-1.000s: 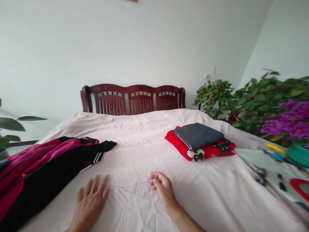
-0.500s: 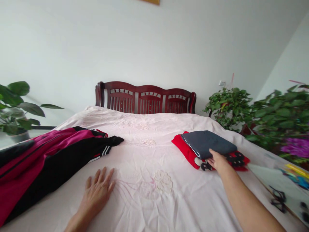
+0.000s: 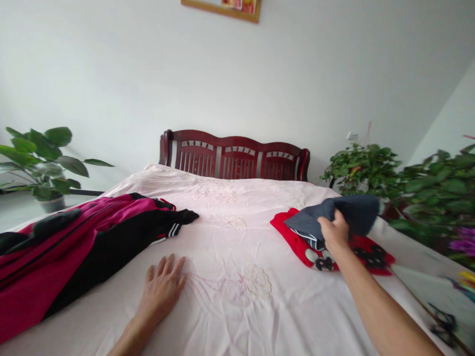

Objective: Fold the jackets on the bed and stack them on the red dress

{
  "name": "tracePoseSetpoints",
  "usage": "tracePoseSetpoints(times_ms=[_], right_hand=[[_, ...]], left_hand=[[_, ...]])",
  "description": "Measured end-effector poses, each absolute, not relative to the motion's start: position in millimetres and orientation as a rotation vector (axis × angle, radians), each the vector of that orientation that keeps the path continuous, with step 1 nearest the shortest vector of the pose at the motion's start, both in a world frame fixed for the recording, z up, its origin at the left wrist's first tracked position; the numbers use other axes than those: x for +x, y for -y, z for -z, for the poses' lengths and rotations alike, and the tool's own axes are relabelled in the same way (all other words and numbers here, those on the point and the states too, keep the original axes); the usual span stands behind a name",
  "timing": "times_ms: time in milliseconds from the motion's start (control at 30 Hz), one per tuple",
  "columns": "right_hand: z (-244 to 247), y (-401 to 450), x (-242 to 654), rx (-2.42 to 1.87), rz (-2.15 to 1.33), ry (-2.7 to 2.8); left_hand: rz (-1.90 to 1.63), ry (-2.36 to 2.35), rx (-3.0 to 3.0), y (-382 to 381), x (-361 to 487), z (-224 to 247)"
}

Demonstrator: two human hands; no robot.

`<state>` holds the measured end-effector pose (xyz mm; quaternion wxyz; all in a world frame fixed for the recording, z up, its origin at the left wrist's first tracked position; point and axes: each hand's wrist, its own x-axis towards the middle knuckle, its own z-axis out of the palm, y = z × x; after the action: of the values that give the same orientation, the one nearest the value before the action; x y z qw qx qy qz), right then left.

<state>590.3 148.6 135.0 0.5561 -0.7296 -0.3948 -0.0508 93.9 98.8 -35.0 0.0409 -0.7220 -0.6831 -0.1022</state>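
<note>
My right hand (image 3: pixel 334 231) grips the near edge of a folded dark grey-blue garment (image 3: pixel 358 212) and lifts it, so the cloth bends up. A striped lining shows along its left edge. Beneath it lies a folded red garment (image 3: pixel 285 230) with black and grey cartoon figures. My left hand (image 3: pixel 165 282) rests flat, fingers spread, on the pale pink bedsheet (image 3: pixel 218 326). To its left a magenta and black jacket (image 3: pixel 92 247) with white stripes at the cuff lies spread on the bed.
A dark red wooden headboard (image 3: pixel 237 155) stands against the wall. Potted plants flank the bed, a leafy one (image 3: pixel 48 163) at left and a bushier one (image 3: pixel 363 170) at right. Glasses (image 3: pixel 443 321) lie on a pale surface at the lower right. A framed picture (image 3: pixel 222 10) hangs above.
My right hand has raised the near edge of the grey-blue garment, which now bends upward off the red one. The view has shifted slightly; my left hand stays flat on the sheet.
</note>
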Motion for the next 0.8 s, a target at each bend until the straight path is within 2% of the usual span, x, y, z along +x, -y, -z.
tracePoseSetpoints(times_ms=[100, 167, 267, 400, 500, 600, 800], right_hand=[[-171, -127, 532, -1.923, 0.242, 1.392], [-176, -107, 479, -1.906, 0.291, 1.735], [-147, -74, 403, -1.746, 0.293, 2.212], [-84, -39, 342, -1.426, 0.015, 2.727], [-58, -31, 335, -1.363, -0.178, 2.712], [-53, -38, 351, -1.473, -0.275, 2.47], [-43, -68, 400, -1.965, -0.037, 2.052]], left_hand=[[0.348, 2.098, -2.206, -99, 95, 35], [0.407, 2.098, -2.215, -99, 93, 37], [0.577, 2.114, -2.244, -100, 87, 40], [0.946, 2.22, -2.248, -104, 75, 41], [1.228, 2.352, -2.185, -107, 68, 42], [1.274, 2.337, -2.201, -110, 65, 44], [1.149, 2.271, -2.224, -112, 68, 47]])
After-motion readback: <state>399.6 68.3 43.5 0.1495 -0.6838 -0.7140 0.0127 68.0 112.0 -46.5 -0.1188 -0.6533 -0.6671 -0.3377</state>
